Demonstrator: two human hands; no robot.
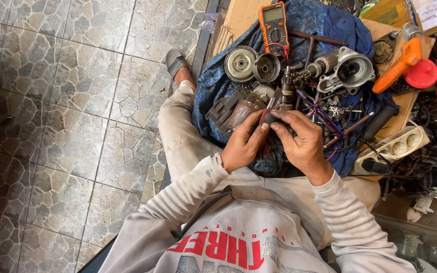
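While my left hand (246, 144) and right hand (299, 141) pinch one small dark part (269, 118) together, the multimeter (274, 23) sits at 12 o'clock.

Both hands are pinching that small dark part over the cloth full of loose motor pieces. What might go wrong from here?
1. The small dark part is pinched only by fingertips of the left hand and right hand; a slip could drop it into the parts clutter on the blue cloth.
2. The multimeter leads run near the hands and might snag.
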